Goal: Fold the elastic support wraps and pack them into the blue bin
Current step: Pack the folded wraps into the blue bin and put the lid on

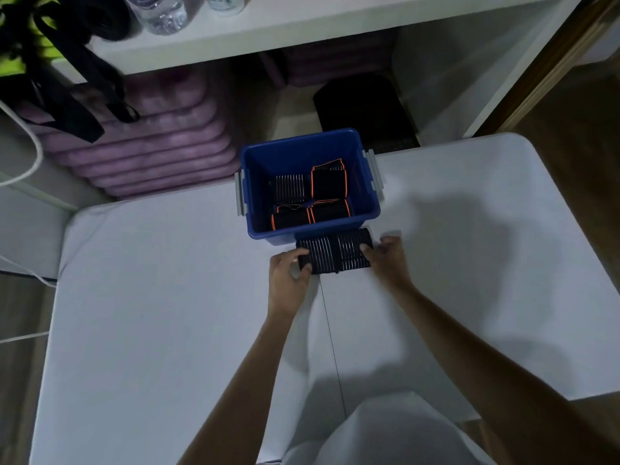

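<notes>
Both forearms reach out from the bottom of the view over the white table [167, 330], the biggest thing here, and meet at a black ribbed wrap [335, 251] lying flat on it, right against the near wall of the blue bin [302, 152].

Risk, as I judge it — the wrap is elastic and is held only at its two ends, so it may spring open or sag in the middle when lifted over the bin's rim. The bin floor already carries four folded wraps [312, 199], three edged in orange and one ribbed, so a loose drop could land crooked on them or knock a fold apart. The bin also sits at the table's far edge; a push against its near wall might shove it off.

Left hand [288, 270]: fingers curled over the wrap's left end, thumb beneath — gripping it. Right hand [385, 255]: fingers bent, pinching the wrap's right end, though blur hides how firmly.
</notes>
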